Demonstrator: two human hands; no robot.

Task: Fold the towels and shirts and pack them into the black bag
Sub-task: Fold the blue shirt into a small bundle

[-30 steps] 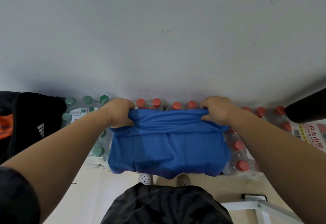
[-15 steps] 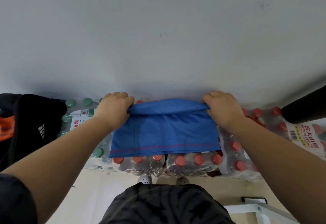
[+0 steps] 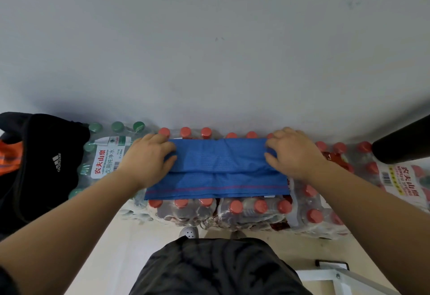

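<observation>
A blue mesh cloth (image 3: 216,171) with a thin red stripe lies folded flat on top of shrink-wrapped packs of water bottles (image 3: 253,211). My left hand (image 3: 149,157) holds the left end of its upper fold, fingers and thumb curled on the fabric. At the right end, my right hand (image 3: 293,152) pinches the same fold. The black bag (image 3: 46,166) with a white logo stands at the far left, beside the bottle packs and apart from both hands.
A grey wall rises right behind the bottle packs. Something orange (image 3: 9,157) shows at the bag's left edge. A dark cylinder (image 3: 402,141) juts in at the right. A white metal frame (image 3: 337,276) stands on the floor at lower right.
The cloth hung from both hands a second ago. It was laid on the bottle packs and its top edge was folded down toward me; the hands now sit lower on it.
</observation>
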